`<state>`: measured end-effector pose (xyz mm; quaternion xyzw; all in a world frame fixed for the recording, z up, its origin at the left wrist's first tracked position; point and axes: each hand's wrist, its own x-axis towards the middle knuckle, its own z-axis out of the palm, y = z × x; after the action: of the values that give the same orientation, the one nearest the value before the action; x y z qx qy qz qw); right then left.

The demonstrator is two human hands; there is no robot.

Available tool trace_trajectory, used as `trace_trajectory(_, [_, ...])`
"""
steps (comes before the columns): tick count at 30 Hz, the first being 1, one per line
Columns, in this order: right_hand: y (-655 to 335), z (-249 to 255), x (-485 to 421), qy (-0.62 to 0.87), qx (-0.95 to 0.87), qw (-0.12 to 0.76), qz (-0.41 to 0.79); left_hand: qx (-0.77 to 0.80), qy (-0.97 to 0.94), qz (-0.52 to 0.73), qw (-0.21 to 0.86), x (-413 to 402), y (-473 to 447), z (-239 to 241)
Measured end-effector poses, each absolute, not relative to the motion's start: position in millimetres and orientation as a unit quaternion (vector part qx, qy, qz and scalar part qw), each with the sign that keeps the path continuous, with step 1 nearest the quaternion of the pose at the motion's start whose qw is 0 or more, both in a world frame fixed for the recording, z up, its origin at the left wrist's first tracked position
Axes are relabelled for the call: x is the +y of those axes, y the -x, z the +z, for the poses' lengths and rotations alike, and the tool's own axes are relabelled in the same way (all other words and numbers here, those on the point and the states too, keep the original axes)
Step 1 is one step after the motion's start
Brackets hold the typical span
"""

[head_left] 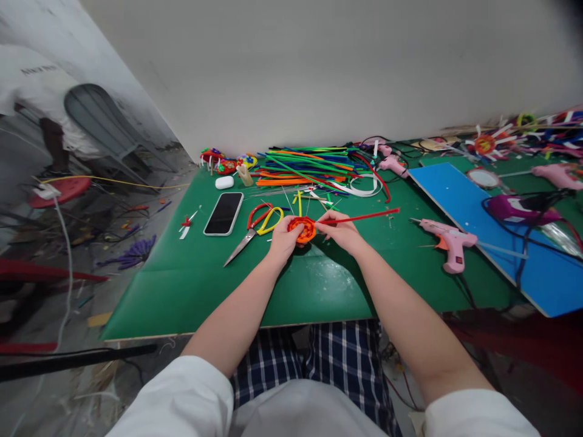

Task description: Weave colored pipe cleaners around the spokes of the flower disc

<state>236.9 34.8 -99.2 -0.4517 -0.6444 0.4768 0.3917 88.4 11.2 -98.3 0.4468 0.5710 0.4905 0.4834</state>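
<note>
My left hand [285, 238] grips the left side of a round orange and red pipe-cleaner piece [306, 233], thumb laid over its face. At the piece's right edge, my right hand [340, 230] pinches a red pipe cleaner [376, 215], whose free end sticks out to the right. Whether that red length is joined to the disc is hidden by my fingers. Just left of my left hand lie scissors [249, 237] with one red and one yellow handle, blades toward me. A short yellow pipe cleaner [299, 200] rests beyond the disc.
A phone [223, 213] and white earbud case [224, 182] lie left on the green table [182, 291]. Behind is a pile of coloured pipe cleaners [310, 164]. At right are a pink glue gun [450, 243] and a blue board [478, 224] with cables. A person [40, 97] is at far left.
</note>
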Motion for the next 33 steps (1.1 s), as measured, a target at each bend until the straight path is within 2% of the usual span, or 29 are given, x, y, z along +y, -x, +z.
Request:
trace_trajectory(8, [-236.7, -98.3, 38.2, 0.434, -0.573, 0.419, 0.555, 0.570, -0.426, 0.498, 0.496, 7.0, -92.6, -88.7])
trace_trajectory(13, [-237.6, -99.5, 40.4, 0.450, -0.550, 0.424, 0.562, 0.570, -0.424, 0.500, 0.495, 6.7, -93.0, -88.3])
trace_trajectory(33, [-235.5, -103.4, 37.5, 0.447, -0.614, 0.349, 0.549, 0.578, -0.474, 0.488, 0.451, 9.3, -89.6, -98.4])
